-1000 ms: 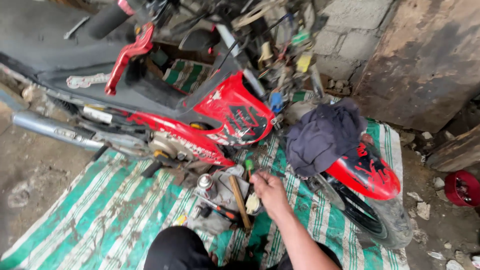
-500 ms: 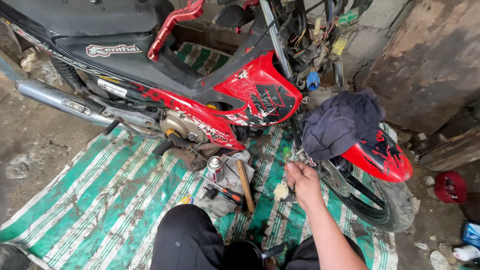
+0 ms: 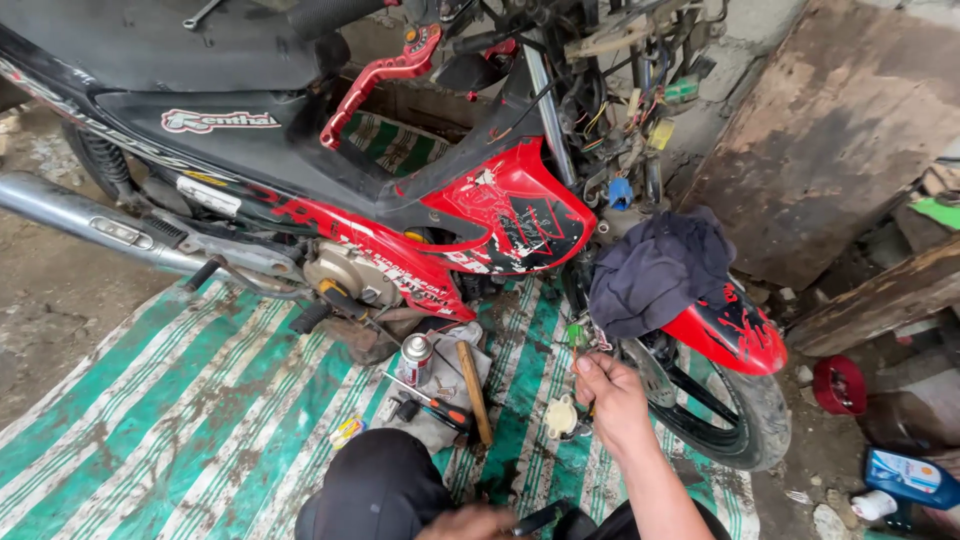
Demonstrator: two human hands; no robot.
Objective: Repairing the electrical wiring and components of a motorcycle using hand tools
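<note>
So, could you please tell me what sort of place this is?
Probably an informal outdoor motorcycle repair spot: a partly stripped red motorcycle, tools on a striped tarp, and a rough concrete wall.

One red and black motorcycle (image 3: 400, 220) stands at twelve o'clock. One dark cloth (image 3: 655, 270) drapes its fender. One spray can (image 3: 415, 358), one wooden-handled tool (image 3: 474, 392), one striped mat (image 3: 180, 420), two hands: right hand (image 3: 612, 400), left hand (image 3: 470, 522).

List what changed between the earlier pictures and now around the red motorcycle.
The right hand moved right, from beside the wooden-handled tool to the front wheel, where its fingers pinch a small green-tipped part. The left hand has come into view at the bottom edge, touching a dark tool. The red motorcycle, dark cloth, spray can and striped mat stayed put.
</note>
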